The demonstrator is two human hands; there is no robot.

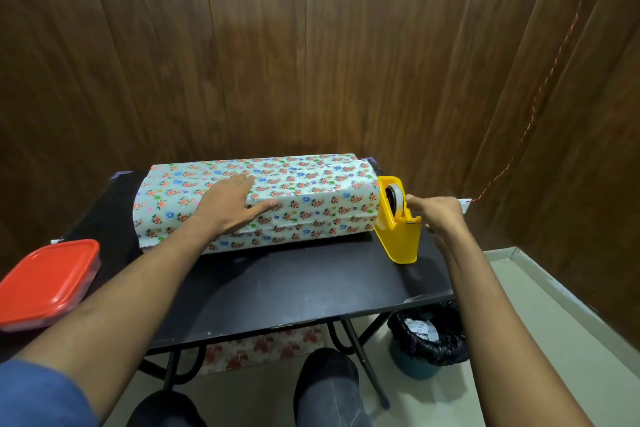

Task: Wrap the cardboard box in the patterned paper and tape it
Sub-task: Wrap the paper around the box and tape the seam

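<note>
A long box covered in white floral paper (311, 198) lies across the back of the black table (277, 284). My left hand (230, 206) rests flat on its top front edge, fingers spread, pressing the paper down. A yellow tape dispenser (398, 222) stands just off the box's right end. At the dispenser's cutter side my right hand (438, 215) has its fingers pinched together; whether tape is between them cannot be told. The cardboard itself is hidden under the paper.
A red-lidded plastic container (48, 282) sits at the table's left edge. Under the table's right side is a bin with a black liner (427, 336). Wood-panelled walls close in behind and to the right. A red cord (540, 87) hangs along the right wall.
</note>
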